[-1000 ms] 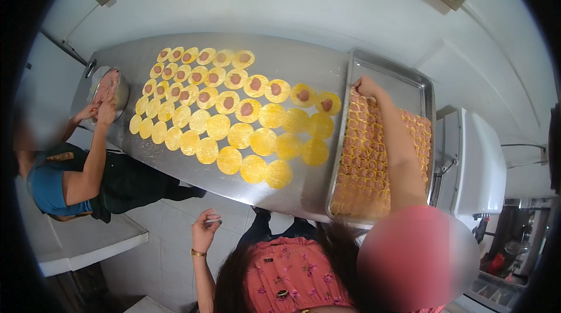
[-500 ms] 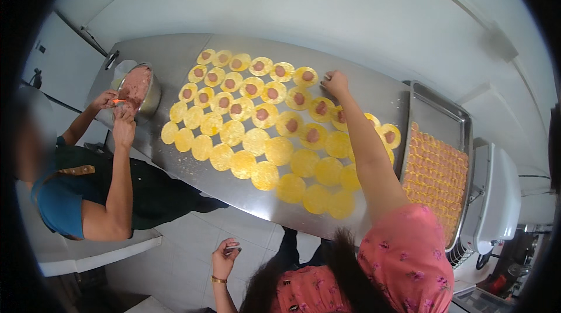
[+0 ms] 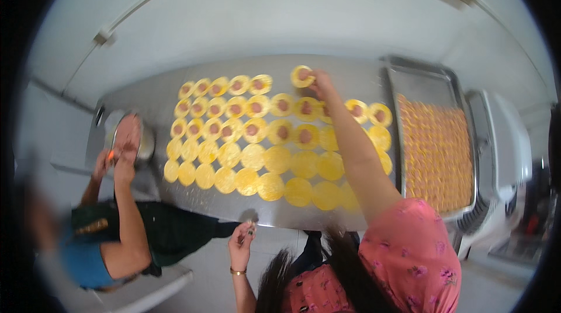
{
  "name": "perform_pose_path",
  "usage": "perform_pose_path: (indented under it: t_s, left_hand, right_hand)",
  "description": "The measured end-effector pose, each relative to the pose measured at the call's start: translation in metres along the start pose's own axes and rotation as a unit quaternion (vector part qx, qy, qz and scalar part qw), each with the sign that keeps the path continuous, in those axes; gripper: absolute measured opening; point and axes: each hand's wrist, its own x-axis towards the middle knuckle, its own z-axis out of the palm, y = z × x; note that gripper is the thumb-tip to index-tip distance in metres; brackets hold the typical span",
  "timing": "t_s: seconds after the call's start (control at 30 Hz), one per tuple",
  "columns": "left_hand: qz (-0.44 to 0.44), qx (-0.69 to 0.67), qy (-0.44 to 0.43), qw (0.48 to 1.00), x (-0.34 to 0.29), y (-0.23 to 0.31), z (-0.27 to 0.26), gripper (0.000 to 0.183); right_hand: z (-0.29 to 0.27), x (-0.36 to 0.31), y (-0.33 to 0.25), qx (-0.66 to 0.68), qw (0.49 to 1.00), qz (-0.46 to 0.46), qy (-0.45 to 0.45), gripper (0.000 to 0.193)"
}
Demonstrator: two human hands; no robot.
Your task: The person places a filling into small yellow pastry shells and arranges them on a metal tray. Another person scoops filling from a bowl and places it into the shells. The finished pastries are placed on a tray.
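Note:
My right hand (image 3: 321, 83) reaches over the steel table and grips the right edge of a round yellow dough wrapper (image 3: 302, 76) with a dab of pink meat filling on it. That wrapper is by itself at the far side, beyond the rows. My left hand (image 3: 241, 236) is at the table's front edge with its fingers curled together; what they hold, if anything, I cannot make out. Rows of yellow wrappers (image 3: 253, 157) cover the middle of the table. The far rows carry pink filling, while the near rows are bare. My right forearm hides some wrappers.
At the right a metal tray (image 3: 429, 73) holds tightly packed small filled pieces (image 3: 437, 155), beside a white appliance (image 3: 501, 143). On the left a co-worker's hands (image 3: 120, 167) work at a metal bowl (image 3: 146, 143) of pink meat filling (image 3: 128, 132). A wall stands behind the table.
My right hand has taken hold of the last filled wrapper in the far row and shifted it away from the row. My left hand has risen to the table's front edge. The view has turned.

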Motion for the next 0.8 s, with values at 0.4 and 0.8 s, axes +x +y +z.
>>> perform_pose_path:
  t_s: [0.4,0.8]
  left_hand:
    - [-0.036,-0.168,-0.308,0.936,0.061,0.033,0.217,0.032]
    - [0.203,0.261,-0.304,0.894,0.021,-0.04,0.285,0.033]
  right_hand:
    - [-0.089,-0.363,-0.007,0.116,0.986,0.092,0.074,0.008]
    - [-0.17,-0.456,0.068,0.0,0.955,-0.019,0.297,0.031]
